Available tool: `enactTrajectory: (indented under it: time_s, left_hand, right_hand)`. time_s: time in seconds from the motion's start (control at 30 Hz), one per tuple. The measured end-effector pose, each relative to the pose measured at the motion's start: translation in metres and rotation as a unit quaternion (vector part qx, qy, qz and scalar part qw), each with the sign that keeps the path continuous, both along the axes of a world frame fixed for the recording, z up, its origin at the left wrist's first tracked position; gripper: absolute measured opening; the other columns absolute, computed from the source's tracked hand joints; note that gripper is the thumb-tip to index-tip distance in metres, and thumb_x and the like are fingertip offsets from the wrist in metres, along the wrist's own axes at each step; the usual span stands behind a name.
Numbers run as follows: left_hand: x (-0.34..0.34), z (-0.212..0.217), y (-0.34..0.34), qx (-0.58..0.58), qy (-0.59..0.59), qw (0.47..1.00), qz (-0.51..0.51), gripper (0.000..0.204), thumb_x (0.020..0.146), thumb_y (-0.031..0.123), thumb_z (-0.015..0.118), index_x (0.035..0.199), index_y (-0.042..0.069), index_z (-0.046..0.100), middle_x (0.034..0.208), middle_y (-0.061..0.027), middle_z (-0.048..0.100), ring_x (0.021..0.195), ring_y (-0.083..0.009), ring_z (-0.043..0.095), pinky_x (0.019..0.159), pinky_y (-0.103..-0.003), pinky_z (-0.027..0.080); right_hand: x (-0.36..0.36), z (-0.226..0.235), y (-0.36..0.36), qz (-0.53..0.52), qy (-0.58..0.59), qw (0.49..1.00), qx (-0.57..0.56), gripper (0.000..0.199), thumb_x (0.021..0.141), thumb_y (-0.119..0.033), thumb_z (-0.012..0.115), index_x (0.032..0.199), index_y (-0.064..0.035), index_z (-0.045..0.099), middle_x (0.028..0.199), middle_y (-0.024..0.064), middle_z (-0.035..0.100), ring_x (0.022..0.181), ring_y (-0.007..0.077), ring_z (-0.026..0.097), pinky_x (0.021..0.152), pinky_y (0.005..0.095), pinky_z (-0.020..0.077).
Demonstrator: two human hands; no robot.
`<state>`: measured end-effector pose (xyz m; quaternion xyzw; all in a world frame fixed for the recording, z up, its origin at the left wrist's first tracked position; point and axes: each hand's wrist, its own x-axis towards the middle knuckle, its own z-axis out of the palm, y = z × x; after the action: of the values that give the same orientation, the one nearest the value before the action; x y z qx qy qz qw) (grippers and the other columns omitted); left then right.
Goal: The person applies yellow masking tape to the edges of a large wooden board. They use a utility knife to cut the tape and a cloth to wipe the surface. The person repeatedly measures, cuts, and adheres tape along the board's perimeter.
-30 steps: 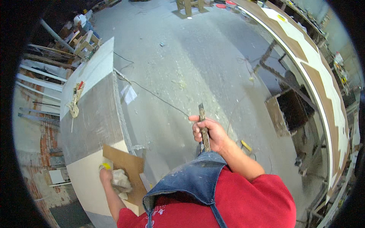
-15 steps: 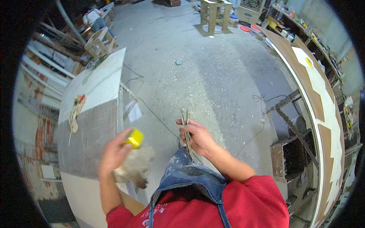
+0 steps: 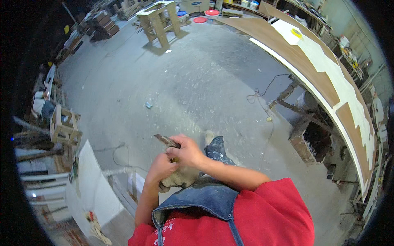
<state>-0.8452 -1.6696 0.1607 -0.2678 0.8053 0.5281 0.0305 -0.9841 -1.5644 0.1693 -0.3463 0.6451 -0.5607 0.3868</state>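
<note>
Dusty workshop floor (image 3: 197,82). Hands now together: right hand (image 3: 186,151) gripping tool (image 3: 166,140), left hand (image 3: 162,167) clutching rag (image 3: 176,179), formerly apart.

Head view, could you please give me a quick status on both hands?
Left hand grips crumpled grey rag. Right hand grips thin dark blade tool. Hands together, nothing between.

A thin, dark putty knife (image 3: 166,140) — tilted, angled up-left — above a crumpled grey rag (image 3: 177,179).
</note>
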Motion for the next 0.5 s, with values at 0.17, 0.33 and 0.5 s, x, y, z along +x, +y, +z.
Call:
enactTrajectory:
  time_s: [0.17,0.33,0.5]
  left_hand:
    - [-0.098,-0.014,-0.093,0.143,0.081,0.971,0.172,0.023,0.085,0.008,0.067,0.105,-0.005,0.070,0.096,-0.0121,0.075,0.088,-0.0172,0.068,0.079,-0.036,0.054]
    - [-0.197,0.053,-0.175,0.031,-0.008,0.975,0.220,0.025,0.090,0.020,0.071,0.091,-0.005,0.073,0.081,-0.0064,0.071,0.074,-0.0119,0.062,0.068,-0.032,0.051]
    - [-0.281,0.080,-0.278,-0.017,-0.084,0.957,0.278,0.031,0.092,0.026,0.071,0.090,-0.005,0.075,0.076,-0.0030,0.070,0.068,-0.0075,0.059,0.062,-0.028,0.049]
  right_hand:
    - [-0.092,-0.014,-0.108,0.027,0.074,0.995,-0.057,0.031,0.086,-0.017,0.073,0.113,-0.0028,0.069,0.094,0.0136,0.060,0.097,0.0270,0.060,0.084,0.0386,0.0497]
    - [-0.217,0.007,-0.218,0.064,-0.180,0.981,-0.032,0.037,0.089,-0.011,0.061,0.125,-0.0032,0.067,0.101,0.0048,0.066,0.095,0.0140,0.061,0.084,0.0307,0.0495]
    - [-0.355,0.010,-0.261,-0.003,-0.406,0.913,0.053,0.032,0.100,-0.017,0.056,0.128,-0.0027,0.062,0.098,0.0073,0.069,0.090,0.0156,0.064,0.081,0.0334,0.0505]
